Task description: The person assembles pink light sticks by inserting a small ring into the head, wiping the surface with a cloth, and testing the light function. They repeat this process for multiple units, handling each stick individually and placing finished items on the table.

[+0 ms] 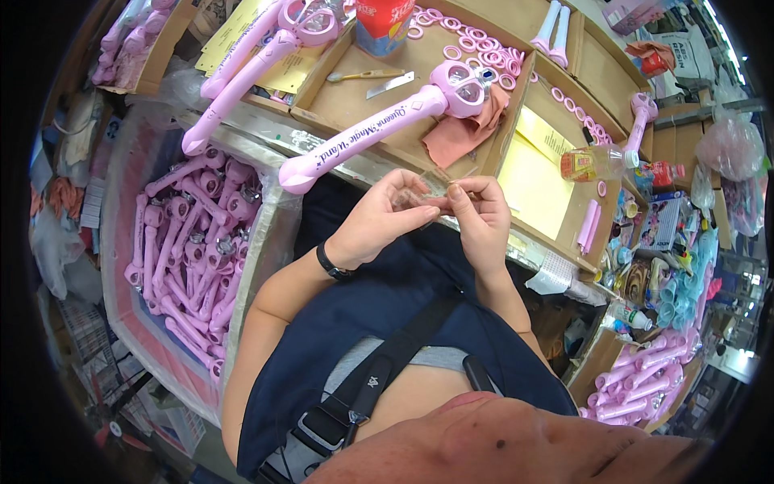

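Note:
Close together in front of my chest, my left hand (377,216) and my right hand (484,222) pinch a small, thin, brownish and partly see-through thing (436,175). Its kind is too small to tell, and fingers hide much of it. Just beyond them a pink toy wand (375,133) with dark lettering lies slanted across the tray's near edge; its round head has a clear ball and a blue gem. Under that head is a crumpled orange-pink cloth (468,129). Neither hand touches the wand.
Left stands a lined bin (278,242) of pink wands. The cardboard tray (322,93) holds pink rings (476,36), a brush (367,75), a metal blade (390,85) and a red-blue cup (384,28). Rightward are yellow paper (528,173), a bottle (597,161) and more wand parts (637,379).

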